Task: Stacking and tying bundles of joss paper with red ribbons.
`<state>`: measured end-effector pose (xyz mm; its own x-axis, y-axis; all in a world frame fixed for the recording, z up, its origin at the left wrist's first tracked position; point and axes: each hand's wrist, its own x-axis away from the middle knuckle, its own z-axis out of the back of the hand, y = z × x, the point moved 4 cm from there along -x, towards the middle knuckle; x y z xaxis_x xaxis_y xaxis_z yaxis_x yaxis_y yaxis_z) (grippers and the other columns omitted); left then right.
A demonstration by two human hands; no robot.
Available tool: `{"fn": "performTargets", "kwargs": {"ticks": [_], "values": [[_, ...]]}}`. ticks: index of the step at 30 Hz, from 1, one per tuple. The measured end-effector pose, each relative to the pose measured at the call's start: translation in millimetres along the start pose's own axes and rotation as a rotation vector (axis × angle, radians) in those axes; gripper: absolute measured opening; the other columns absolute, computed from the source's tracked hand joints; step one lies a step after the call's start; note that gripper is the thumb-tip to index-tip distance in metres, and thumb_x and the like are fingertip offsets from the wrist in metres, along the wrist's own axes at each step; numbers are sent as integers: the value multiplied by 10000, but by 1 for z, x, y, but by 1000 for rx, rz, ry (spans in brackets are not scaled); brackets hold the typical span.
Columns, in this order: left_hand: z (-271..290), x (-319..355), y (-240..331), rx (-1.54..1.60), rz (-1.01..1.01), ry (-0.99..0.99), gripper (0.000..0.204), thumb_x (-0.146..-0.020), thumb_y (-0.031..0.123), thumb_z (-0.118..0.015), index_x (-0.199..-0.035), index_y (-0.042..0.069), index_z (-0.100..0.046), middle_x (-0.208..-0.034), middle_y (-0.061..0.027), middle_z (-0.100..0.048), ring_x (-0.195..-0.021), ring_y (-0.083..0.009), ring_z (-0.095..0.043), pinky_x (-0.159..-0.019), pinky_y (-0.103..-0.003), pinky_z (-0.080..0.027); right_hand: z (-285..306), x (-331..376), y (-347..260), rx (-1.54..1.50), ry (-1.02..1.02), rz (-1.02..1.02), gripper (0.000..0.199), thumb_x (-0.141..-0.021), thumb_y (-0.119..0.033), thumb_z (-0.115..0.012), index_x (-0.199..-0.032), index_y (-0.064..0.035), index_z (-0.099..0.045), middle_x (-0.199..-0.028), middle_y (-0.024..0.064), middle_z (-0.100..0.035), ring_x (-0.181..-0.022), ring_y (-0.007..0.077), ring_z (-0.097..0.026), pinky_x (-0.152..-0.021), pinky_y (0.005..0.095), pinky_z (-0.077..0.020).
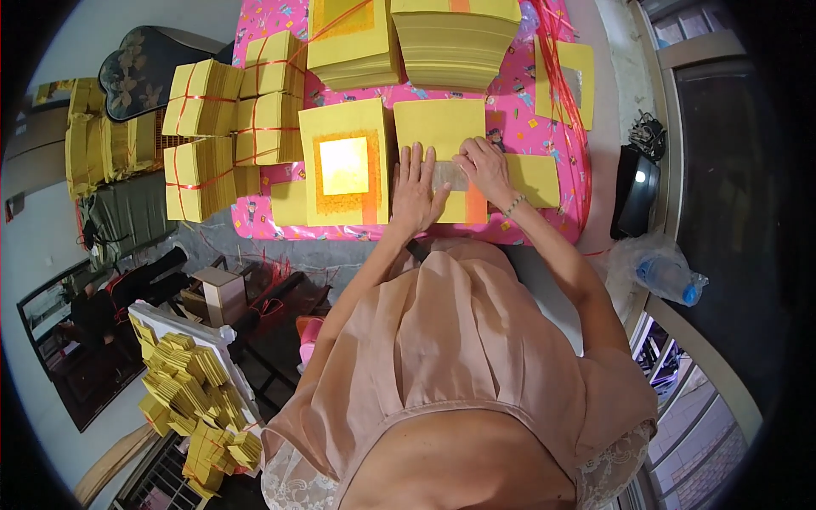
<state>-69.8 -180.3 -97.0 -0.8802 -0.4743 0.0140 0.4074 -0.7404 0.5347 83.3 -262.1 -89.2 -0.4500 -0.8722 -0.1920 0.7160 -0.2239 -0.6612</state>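
In front of me lies a yellow paper sheet [438, 127] with a silver foil square [450, 176] and an orange strip [476, 204] on it. My left hand [415, 191] rests flat at its left side, fingers stretched out. Beside the foil's right edge, my right hand [486, 174] bends its fingers together against the paper; what lies under the fingertips is partly hidden. To the left is a stack of yellow paper [344, 123] whose top sheet carries a bright gold foil square [344, 166]. More yellow paper [534, 180] shows right of my right hand.
Tall yellow stacks [459, 51] stand at the back of the pink patterned table [293, 229]. Bundles tied with red string [200, 174] crowd its left end. Loose red strings [561, 93] hang along the right. A bagged plastic bottle [667, 279] lies beyond the right edge.
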Motion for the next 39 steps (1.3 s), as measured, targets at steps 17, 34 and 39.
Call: {"fn": "performTargets", "kwargs": {"ticks": [17, 34, 39], "values": [[33, 4, 23, 256, 81, 382, 432, -900, 143, -629, -1246, -37, -441, -1199, -243, -512, -1073, -325, -526, -942, -459, -423, 23, -8, -4, 350, 112, 571, 299, -788, -237, -719, -1045, -95, -659, -973, 17, -620, -862, 184, -575, -833, 353, -450], [-17, -18, 77, 1497, 478, 291, 345, -928, 62, -608, -1212, 50, -412, -1046, -85, -606, -805, -146, -631, -675, -282, -578, 96, 59, 23, -364, 495, -372, 488, -866, -237, -719, -1228, 33, -534, -1223, 148, -561, -1130, 254, -547, -965, 379, -435], [-34, -5, 101, 1462, 441, 93, 365, -934, 73, -604, -1248, 41, -422, -1038, -66, -619, -867, -147, -629, -724, -274, -558, 88, 105, 80, -912, 306, -631, 446, -895, -91, -666, -1284, 28, -483, -1111, 96, -652, -1026, 157, -613, -899, 300, -486]]}}
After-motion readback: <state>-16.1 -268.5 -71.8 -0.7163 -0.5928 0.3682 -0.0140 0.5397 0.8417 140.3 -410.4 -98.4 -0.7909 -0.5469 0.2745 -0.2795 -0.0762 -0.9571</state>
